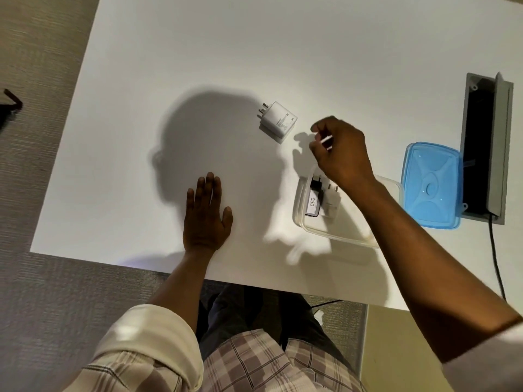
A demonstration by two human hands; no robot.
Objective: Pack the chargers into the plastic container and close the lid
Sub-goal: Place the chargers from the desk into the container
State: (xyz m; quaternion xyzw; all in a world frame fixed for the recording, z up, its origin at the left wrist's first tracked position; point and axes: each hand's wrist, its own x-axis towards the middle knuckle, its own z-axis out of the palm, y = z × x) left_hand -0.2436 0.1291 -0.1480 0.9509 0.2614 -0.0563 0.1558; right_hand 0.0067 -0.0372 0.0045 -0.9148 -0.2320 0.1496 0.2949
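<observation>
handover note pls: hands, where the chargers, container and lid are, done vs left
Left hand: flat on the table, empty.
Right hand: raised just beyond the container, fingers curled round something small and white; what it is I cannot tell.
Container: open, holds a black charger and a white charger.
Loose charger: white, on the table beyond the container.
Lid: blue, lying right of the container, partly over the cable slot.
Done: two chargers in.
Left: pack the loose charger, then fit the lid.
</observation>
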